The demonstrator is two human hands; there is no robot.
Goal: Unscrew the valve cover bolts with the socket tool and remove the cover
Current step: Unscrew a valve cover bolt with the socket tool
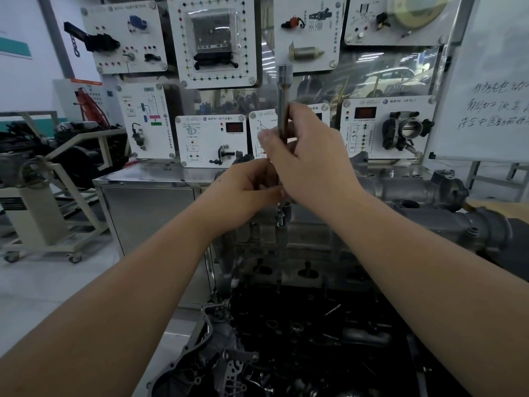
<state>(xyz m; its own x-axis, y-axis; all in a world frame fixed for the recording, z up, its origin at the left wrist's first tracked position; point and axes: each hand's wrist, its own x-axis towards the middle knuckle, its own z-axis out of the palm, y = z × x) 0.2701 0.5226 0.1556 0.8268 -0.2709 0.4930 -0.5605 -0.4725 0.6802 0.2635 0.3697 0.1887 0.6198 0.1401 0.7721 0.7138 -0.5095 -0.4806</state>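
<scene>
Head view, looking down over my two forearms at the engine (pixel 315 253) in front of me. My right hand (pixel 312 159) sits near the centre of the frame, its fingers (pixel 297 116) curled shut around the shaft of the socket tool (pixel 282 96). That tool stands almost upright: its socket end pokes out of my grip toward 12 o'clock, and the rest of the shaft runs down behind my knuckles toward 6 o'clock, where I lose sight of it. My left hand (pixel 246 187) is just at 7 o'clock from the right one, touching it, fingers bent inward and pinched at the lower part of the tool; what exactly they hold is hidden by the right hand, so I cannot tell.

Directly at 6 o'clock below both hands a small bolt (pixel 282 216) stands up from the grey engine casting, apart from my fingers. The valve cover itself I cannot pick out with certainty among the dark parts lower down. Behind, at 12 o'clock, hang white training panels (pixel 211 41) with mounted components, and a whiteboard (pixel 492 81) at 2 o'clock.
</scene>
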